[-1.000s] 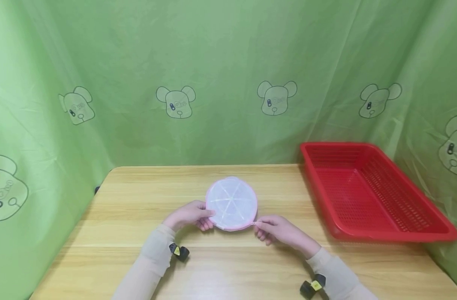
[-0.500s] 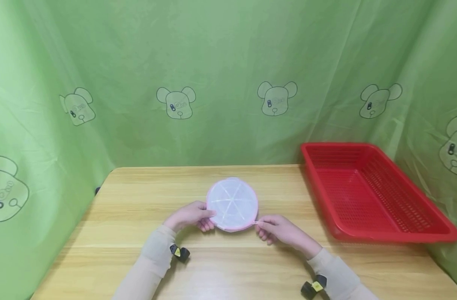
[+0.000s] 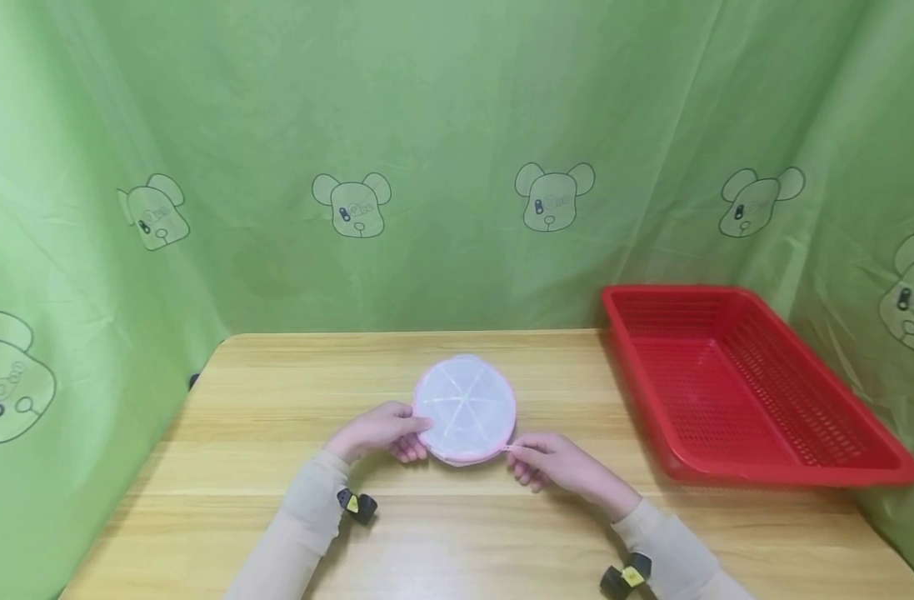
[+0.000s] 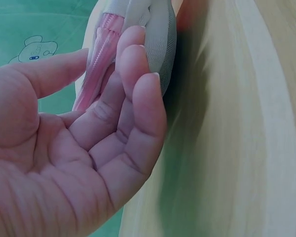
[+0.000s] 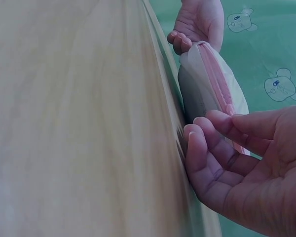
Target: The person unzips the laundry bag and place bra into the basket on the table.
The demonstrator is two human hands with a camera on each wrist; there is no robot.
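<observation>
A round white mesh zip pouch (image 3: 464,404) with pink edging and a six-part pattern of lines on its face is held over the table. My left hand (image 3: 382,429) pinches its lower left rim, thumb on the face and fingers behind. At the lower right rim, my right hand (image 3: 561,465) pinches the small zipper pull (image 5: 230,109) between thumb and index finger. The pink zipper (image 5: 214,76) runs along the pouch's side between both hands in the right wrist view. Up close in the left wrist view, zipper teeth (image 4: 99,57) show beside the left fingers.
A red plastic basket (image 3: 794,477) with slotted walls stands on the right side of the wooden table (image 3: 292,367). Green curtains (image 3: 457,275) printed with bear heads hang behind the table and at both sides. Each wrist carries a small black camera (image 3: 362,508).
</observation>
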